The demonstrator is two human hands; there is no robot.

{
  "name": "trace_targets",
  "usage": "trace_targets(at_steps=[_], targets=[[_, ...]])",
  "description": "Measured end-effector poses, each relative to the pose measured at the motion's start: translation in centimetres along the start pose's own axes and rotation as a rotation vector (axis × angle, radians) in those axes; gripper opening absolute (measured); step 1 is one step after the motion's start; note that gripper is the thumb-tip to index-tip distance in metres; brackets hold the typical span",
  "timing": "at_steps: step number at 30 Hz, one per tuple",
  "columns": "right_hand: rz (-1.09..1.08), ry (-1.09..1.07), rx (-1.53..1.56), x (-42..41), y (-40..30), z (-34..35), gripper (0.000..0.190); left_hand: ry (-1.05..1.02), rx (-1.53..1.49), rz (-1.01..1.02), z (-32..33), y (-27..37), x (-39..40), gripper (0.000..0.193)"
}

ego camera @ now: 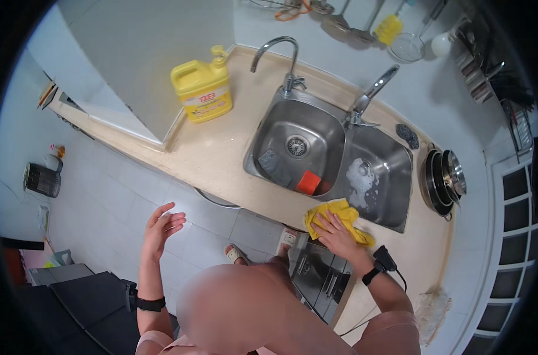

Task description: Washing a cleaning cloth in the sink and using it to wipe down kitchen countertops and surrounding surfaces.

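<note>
My right hand (337,233) lies with fingers spread on a yellow cloth (351,214), pressing it on the counter's front edge by the right sink basin (384,191). White suds surround that basin's drain. Off to the left, my left hand (161,226) is raised over the floor, fingers apart and holding nothing. The left basin (313,120) contains a grey scouring cloth or pad (274,166) and an orange-red sponge (308,182). Two chrome faucets stand behind the basins, one curved (294,55) and one straighter (362,103).
A yellow detergent jug (204,95) with a pump stands left of the sink. Stacked pans (437,182) lean at the right, near a dark scrubber (407,136). Ladles and a strainer (407,47) hang on the wall. A cable runs from my right wrist.
</note>
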State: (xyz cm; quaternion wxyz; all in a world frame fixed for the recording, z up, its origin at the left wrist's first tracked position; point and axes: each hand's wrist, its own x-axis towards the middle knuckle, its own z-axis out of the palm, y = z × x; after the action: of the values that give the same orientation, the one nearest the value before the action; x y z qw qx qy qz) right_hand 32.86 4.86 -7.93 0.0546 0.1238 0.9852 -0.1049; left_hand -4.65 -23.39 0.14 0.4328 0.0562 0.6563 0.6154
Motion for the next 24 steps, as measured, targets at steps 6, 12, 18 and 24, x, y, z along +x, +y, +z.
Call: trace_targets(at_steps=[6,12,18,24], targets=[[-0.142,-0.012,-0.063,6.7,-1.8,-1.3,0.056,0.091,-0.081,-0.002,-6.2,-0.2,-1.2,0.031],[-0.114,0.099,-0.057,13.0,-5.3,-0.5,0.059,0.118,-0.128,-0.002,-8.2,0.0,-1.4,0.031],[0.061,0.222,0.106,20.0,-6.1,2.0,0.047,0.132,-0.170,-0.013,-9.0,0.5,-0.3,0.031],[0.468,0.372,0.612,23.2,-5.9,-0.3,0.032,0.191,-0.182,0.028,-9.4,2.3,1.1,0.031]])
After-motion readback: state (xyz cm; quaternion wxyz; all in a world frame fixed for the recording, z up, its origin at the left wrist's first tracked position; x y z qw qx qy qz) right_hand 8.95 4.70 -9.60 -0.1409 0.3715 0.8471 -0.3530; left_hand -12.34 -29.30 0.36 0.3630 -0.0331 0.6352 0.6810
